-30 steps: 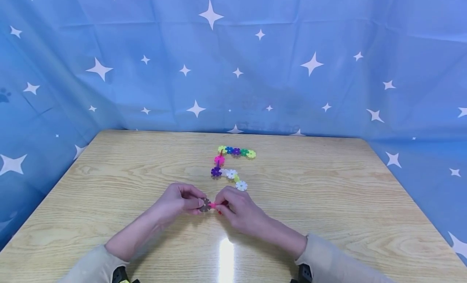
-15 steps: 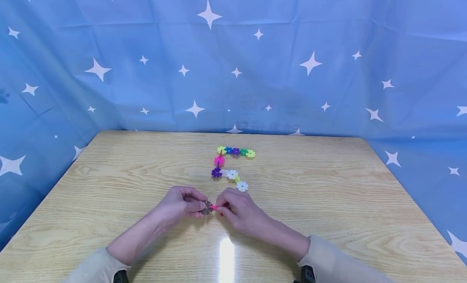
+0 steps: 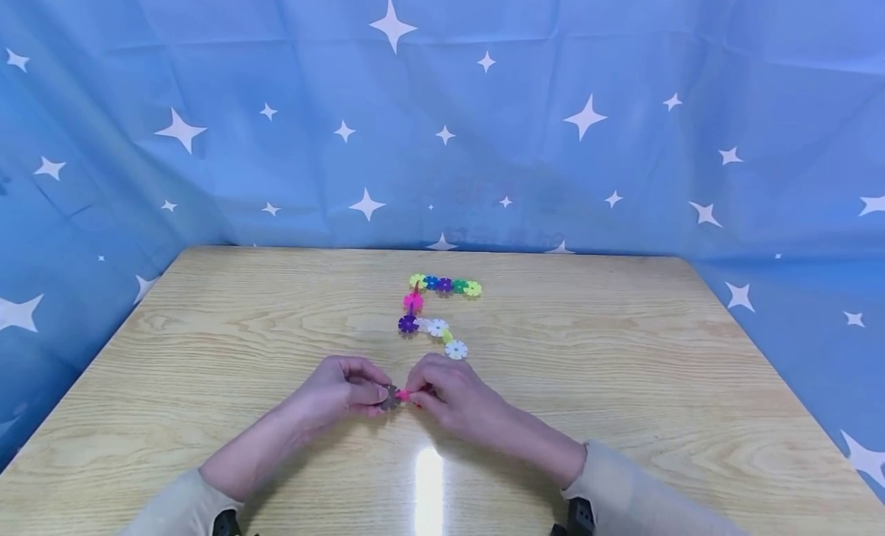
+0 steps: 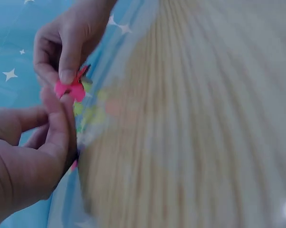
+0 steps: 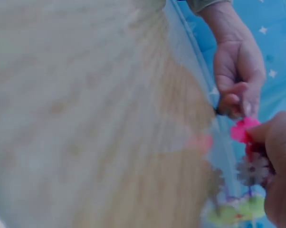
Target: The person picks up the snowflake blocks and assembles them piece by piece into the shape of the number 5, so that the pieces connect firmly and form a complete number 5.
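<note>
My left hand (image 3: 346, 386) pinches a dark grey-brown notched snowflake disc (image 3: 392, 398) between thumb and fingers. Facing it, my right hand (image 3: 445, 390) pinches a pink snowflake disc (image 4: 75, 91), with a red piece (image 4: 81, 72) sticking out beside the fingers. Edge to edge, the dark and pink discs meet between the hands; how deep their slots sit is hidden by the fingertips. In the right wrist view a greyish disc (image 5: 252, 170) shows beside the right fingers, and I cannot tell whether it is joined to the red piece.
Beyond the hands, a chain of joined snowflake discs (image 3: 445, 285) in several colours lies on the wooden table (image 3: 207, 329). Its near end is a white disc (image 3: 456, 349). A blue star-patterned cloth (image 3: 442, 167) hangs along the table's back and sides.
Both hands keep their grip on the discs and have sunk very slightly toward the near edge. The chain on the table looks the same; the whole view has shifted a little.
</note>
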The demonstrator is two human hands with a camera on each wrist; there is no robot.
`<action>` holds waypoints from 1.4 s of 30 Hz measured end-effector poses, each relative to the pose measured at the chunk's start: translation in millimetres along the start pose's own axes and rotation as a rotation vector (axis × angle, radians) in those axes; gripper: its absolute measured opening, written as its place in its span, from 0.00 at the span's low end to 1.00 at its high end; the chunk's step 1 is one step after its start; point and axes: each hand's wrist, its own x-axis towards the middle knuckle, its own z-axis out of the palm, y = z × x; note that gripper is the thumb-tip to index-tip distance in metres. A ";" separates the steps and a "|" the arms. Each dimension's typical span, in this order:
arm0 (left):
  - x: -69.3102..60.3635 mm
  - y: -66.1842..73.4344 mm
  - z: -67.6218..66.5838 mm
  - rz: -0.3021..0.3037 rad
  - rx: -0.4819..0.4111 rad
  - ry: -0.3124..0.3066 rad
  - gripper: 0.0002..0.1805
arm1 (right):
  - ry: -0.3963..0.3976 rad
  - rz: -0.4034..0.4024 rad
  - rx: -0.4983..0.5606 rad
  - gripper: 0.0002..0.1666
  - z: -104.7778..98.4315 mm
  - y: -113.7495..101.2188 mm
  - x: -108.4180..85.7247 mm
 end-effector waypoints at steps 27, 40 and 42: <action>113.4 41.3 -29.5 0.081 0.327 0.329 0.24 | -0.032 -0.023 -0.097 0.18 -28.8 -14.8 -23.3; 147.9 53.5 -11.6 0.066 0.502 0.424 0.28 | -0.147 0.115 -0.118 0.20 -25.8 -22.3 -19.7; 151.2 52.3 -14.2 0.092 0.492 0.401 0.29 | -0.161 0.145 -0.116 0.20 -25.8 -22.3 -20.0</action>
